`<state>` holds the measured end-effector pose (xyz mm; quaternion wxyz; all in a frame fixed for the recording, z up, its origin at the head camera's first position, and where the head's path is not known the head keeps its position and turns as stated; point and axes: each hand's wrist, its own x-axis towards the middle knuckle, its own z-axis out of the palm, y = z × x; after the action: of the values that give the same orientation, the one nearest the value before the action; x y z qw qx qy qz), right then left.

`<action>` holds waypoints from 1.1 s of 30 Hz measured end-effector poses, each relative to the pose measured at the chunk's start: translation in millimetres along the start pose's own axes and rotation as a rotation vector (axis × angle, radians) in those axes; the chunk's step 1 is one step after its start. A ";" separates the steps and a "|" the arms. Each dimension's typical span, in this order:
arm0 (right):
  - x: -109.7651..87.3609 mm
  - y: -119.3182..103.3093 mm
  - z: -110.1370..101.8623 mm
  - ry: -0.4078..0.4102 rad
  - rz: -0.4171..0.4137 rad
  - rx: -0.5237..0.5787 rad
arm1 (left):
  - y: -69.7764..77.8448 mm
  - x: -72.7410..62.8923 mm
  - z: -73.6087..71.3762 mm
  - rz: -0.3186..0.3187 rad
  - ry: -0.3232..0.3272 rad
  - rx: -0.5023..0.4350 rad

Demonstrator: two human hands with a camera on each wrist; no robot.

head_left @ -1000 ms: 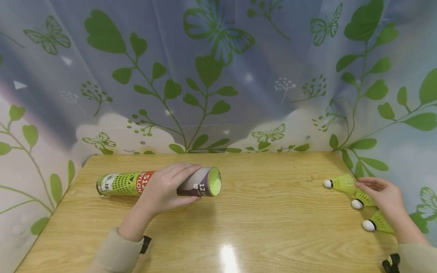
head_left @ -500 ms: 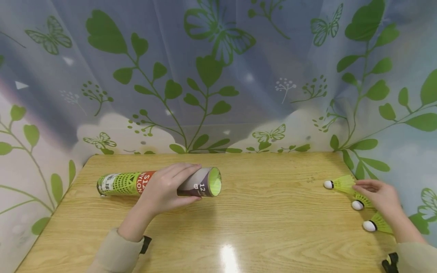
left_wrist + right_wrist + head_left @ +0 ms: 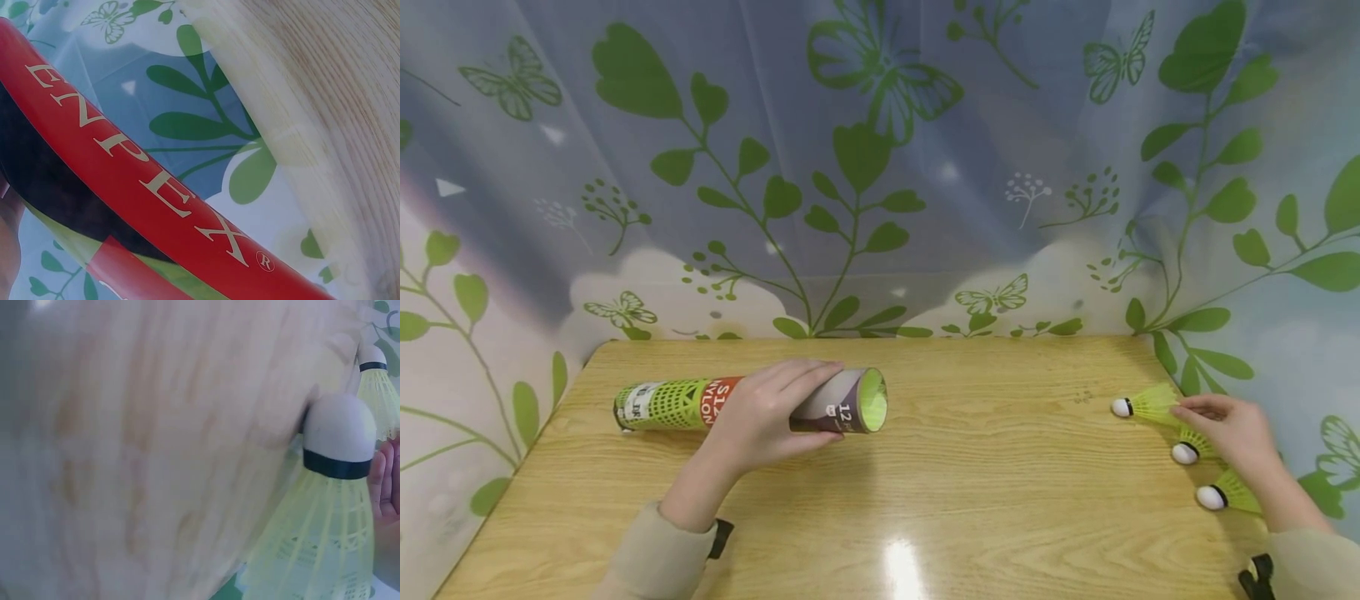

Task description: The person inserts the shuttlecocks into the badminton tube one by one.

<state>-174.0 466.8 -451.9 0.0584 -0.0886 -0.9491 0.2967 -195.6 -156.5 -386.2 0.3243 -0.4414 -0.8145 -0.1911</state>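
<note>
My left hand [image 3: 767, 412] grips a printed shuttlecock tube [image 3: 820, 402] from above, fingers over the far side and thumb along the near side. The tube lies sideways, its open end facing right and showing a light green inside. In the left wrist view, red tube wall [image 3: 125, 156] with "ENPEX" lettering fills much of the picture. At the table's right, my right hand [image 3: 1236, 429] pinches the skirt edge of the farthest yellow shuttlecock [image 3: 1146, 405], whose white cork points left. Beneath and nearer lie a middle shuttlecock [image 3: 1187, 451] and a near shuttlecock [image 3: 1228, 493], partly hidden by the hand.
The wooden table [image 3: 985, 467] reaches back to a leaf-and-butterfly patterned curtain [image 3: 880, 208], which also hangs along both sides. The shuttlecocks sit close to the table's right edge. In the right wrist view, one shuttlecock [image 3: 337, 437] stands large in front.
My right hand's fingertips have shifted slightly left onto the farthest shuttlecock's skirt. The left hand and the tube stay where they were.
</note>
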 end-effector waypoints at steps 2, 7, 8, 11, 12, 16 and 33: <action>0.1 -3.1 -1.1 -0.001 0.002 0.003 | 0.0 0.1 0.0 0.002 0.001 -0.001; 2.1 -10.3 -3.8 -0.008 0.009 0.028 | 0.4 0.2 0.3 0.000 0.000 0.003; 2.9 -11.8 -4.4 -0.006 0.007 0.035 | 0.5 0.1 0.4 -0.001 -0.001 0.003; 5.8 -17.5 -6.6 0.012 -0.003 0.056 | 0.5 0.4 0.4 -0.003 -0.004 0.002; 6.8 -19.7 -7.4 0.017 -0.008 0.066 | 0.4 0.6 0.3 -0.003 -0.006 0.001; 10.6 -29.9 -10.8 0.033 -0.026 0.072 | -0.3 1.1 -0.2 -0.012 -0.016 0.003; 12.2 -85.1 -7.5 0.034 -0.115 0.142 | -1.0 0.7 0.9 -0.005 -0.003 0.002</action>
<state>-196.0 404.6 -396.3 0.0976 -0.0348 -0.9281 0.3577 -197.1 -156.0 -386.4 0.3232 -0.4392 -0.8163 -0.1906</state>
